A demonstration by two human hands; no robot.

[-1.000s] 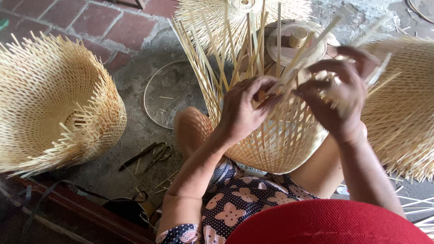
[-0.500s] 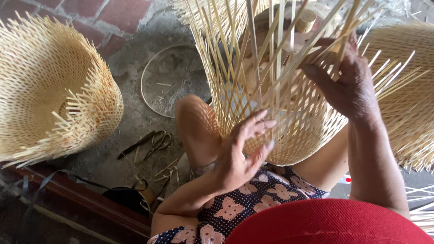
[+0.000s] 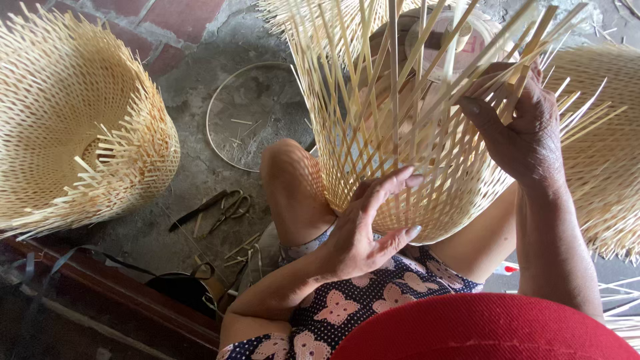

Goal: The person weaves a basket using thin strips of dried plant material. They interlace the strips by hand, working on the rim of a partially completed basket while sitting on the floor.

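Note:
A half-woven bamboo basket (image 3: 400,153) rests on my lap, its loose pale strips fanning upward. My left hand (image 3: 373,223) lies flat against the basket's near woven wall, fingers spread. My right hand (image 3: 520,127) is closed on a bunch of the loose upright strips (image 3: 513,73) at the basket's right rim. A round brown form shows inside the basket behind the strips.
A second unfinished basket (image 3: 73,127) lies on its side at the left. A thin hoop (image 3: 233,120) lies on the concrete floor. Scissors (image 3: 227,207) and a dark blade lie near my knee. Another woven basket (image 3: 600,153) stands at the right.
My left hand dropped from the upper strips to the basket's lower wall and settled flat on it. My right hand stayed on the strips at the rim. The view moved closer.

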